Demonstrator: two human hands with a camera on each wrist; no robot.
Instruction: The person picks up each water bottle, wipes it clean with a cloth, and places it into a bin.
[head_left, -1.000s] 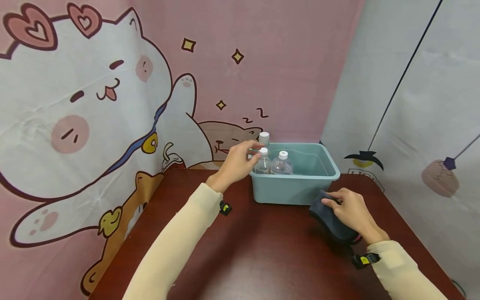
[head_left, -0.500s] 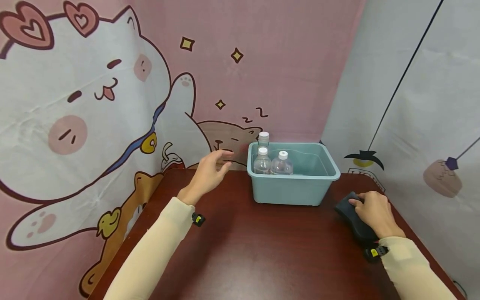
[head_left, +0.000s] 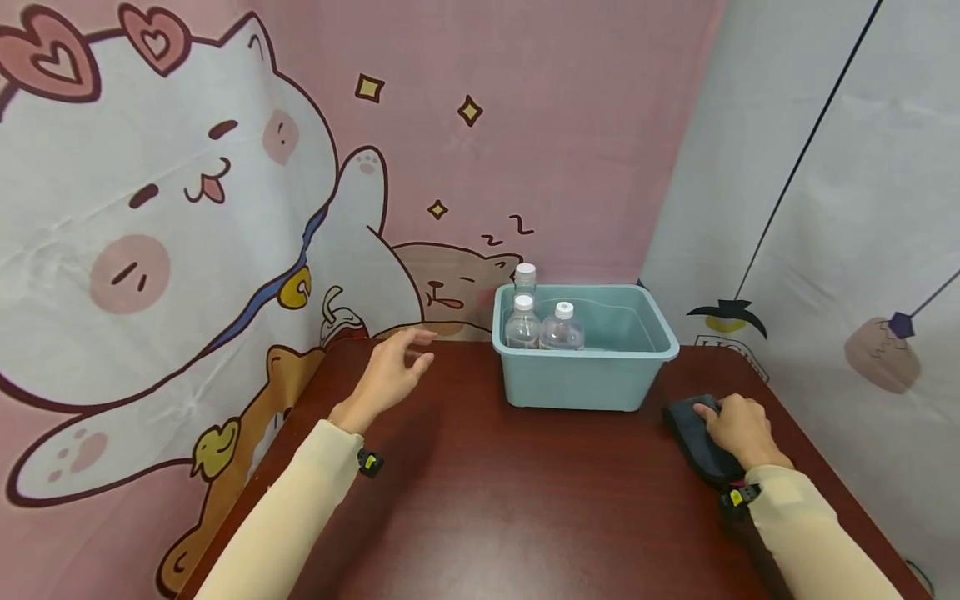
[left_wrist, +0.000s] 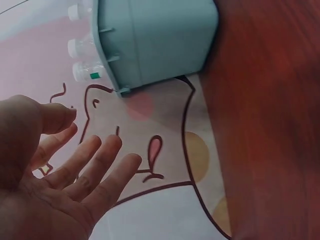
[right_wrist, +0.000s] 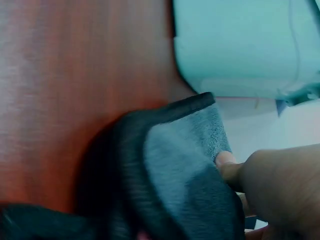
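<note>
My right hand (head_left: pixel 741 427) pinches a dark grey cloth piece with black edging (head_left: pixel 699 442) just above the right side of the table; its exact kind is unclear. In the right wrist view the thumb presses on the grey fuzzy face of the cloth piece (right_wrist: pixel 185 155). My left hand (head_left: pixel 386 375) hovers over the left part of the table with relaxed, spread fingers and nothing in them. Between the hands stands a light blue plastic bin (head_left: pixel 577 379). Inside its left end are clear bottles with white caps, such as this front bottle (head_left: pixel 562 329).
The dark red-brown table (head_left: pixel 510 500) reaches back to a pink cartoon wall cloth (head_left: pixel 585 142). A pale grey wall cloth (head_left: pixel 840 208) runs along the right side. The bin's right part holds no visible bottle.
My left hand has moved away from the bottles, left and down. My right hand has carried the cloth piece rightward, away from the bin's front. The bin and bottles stay put.
</note>
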